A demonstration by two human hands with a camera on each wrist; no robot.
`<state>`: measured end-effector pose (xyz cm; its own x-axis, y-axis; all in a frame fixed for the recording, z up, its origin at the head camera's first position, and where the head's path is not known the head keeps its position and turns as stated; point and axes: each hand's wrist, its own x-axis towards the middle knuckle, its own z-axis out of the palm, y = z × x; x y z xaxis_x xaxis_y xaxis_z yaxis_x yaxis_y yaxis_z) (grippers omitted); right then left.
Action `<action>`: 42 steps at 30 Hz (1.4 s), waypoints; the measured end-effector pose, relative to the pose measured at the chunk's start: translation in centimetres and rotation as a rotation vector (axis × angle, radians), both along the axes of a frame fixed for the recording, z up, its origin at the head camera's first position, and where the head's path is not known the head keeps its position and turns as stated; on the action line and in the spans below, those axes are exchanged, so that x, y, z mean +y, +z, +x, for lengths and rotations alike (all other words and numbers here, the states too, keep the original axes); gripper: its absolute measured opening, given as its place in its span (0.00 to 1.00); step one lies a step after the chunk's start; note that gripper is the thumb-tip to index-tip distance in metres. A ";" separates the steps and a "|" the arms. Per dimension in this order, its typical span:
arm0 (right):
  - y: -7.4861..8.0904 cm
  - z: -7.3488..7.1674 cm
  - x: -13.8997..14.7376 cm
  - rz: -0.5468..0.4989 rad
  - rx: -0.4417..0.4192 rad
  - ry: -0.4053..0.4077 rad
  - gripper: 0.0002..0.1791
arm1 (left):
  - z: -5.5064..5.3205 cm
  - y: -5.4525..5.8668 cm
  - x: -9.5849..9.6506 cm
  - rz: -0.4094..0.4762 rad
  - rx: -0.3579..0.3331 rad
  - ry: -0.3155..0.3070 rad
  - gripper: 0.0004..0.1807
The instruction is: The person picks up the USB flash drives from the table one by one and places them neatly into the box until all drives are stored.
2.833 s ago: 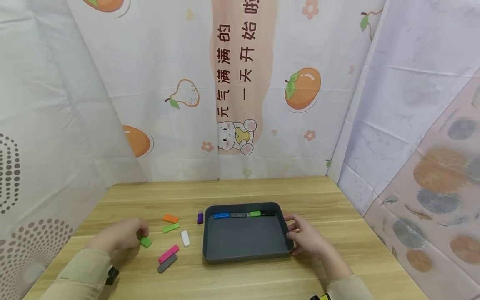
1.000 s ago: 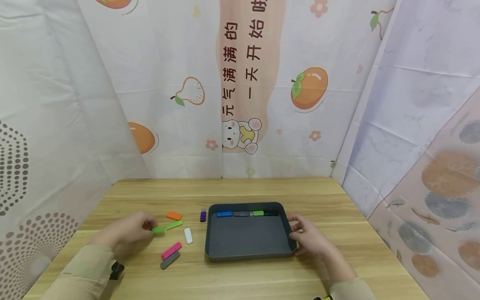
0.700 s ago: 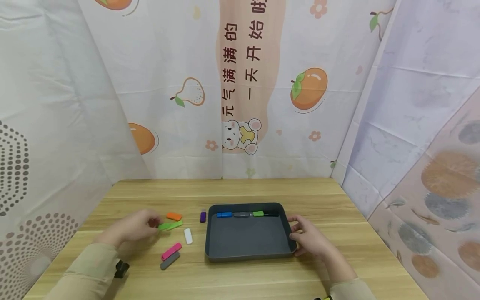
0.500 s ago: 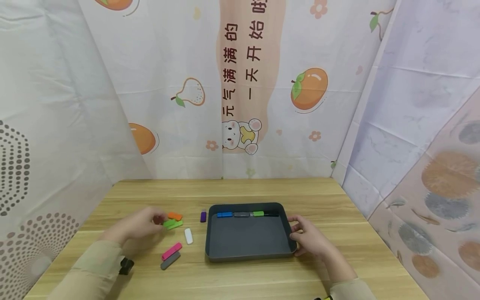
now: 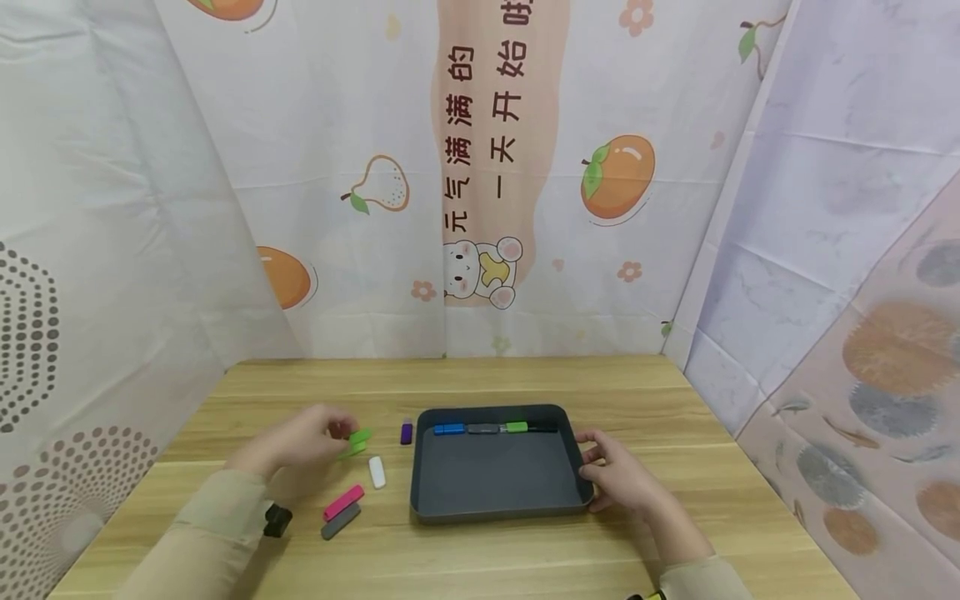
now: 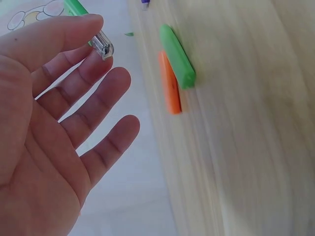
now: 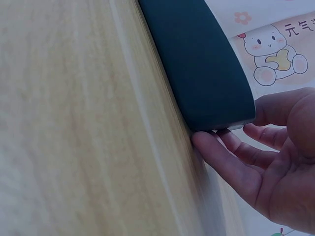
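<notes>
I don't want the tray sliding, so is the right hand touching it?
Touching: the right wrist view shows the right hand with fingertips against the outside of the dark tray.

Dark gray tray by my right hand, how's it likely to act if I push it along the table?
The dark gray tray would probably slide rather than tip, since it is wide and low. Its even, straight walls suggest it is fairly stiff. A sudden shove might shift the row of USB sticks lying inside along its far wall.

A white, fruit-printed cloth point(image 5: 510, 208) hangs behind the wooden table point(image 5: 495, 558).
</notes>
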<state>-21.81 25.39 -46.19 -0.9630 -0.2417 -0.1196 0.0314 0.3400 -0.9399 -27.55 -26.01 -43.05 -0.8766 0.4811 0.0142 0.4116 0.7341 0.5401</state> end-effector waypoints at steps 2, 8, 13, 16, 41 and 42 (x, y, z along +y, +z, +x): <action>0.0 -0.1 0.0 -0.001 0.003 0.003 0.27 | -0.3 0.1 0.4 0.016 0.002 -0.018 0.06; 0.1 -0.1 0.0 0.004 0.007 0.004 0.27 | -0.9 0.6 1.5 0.031 0.020 -0.045 0.08; 0.1 -0.2 -0.1 -0.001 0.011 0.000 0.27 | -1.2 1.4 2.8 0.015 0.028 -0.047 0.08; 0.2 -0.2 -0.1 -0.008 0.011 -0.002 0.27 | -1.4 1.7 3.6 0.021 0.033 -0.064 0.07; -0.1 0.0 0.0 -0.003 -0.003 -0.019 0.26 | -3.5 3.3 12.4 0.131 0.076 -0.142 0.06; -0.2 0.0 0.0 -0.001 -0.002 -0.018 0.26 | -3.7 3.4 12.8 0.137 0.074 -0.145 0.07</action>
<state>-21.82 25.37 -46.35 -0.9670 -0.2242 -0.1209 0.0392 0.3380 -0.9403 -31.21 -13.20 -39.67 -0.7925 0.5912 0.1498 0.5498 0.5863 0.5949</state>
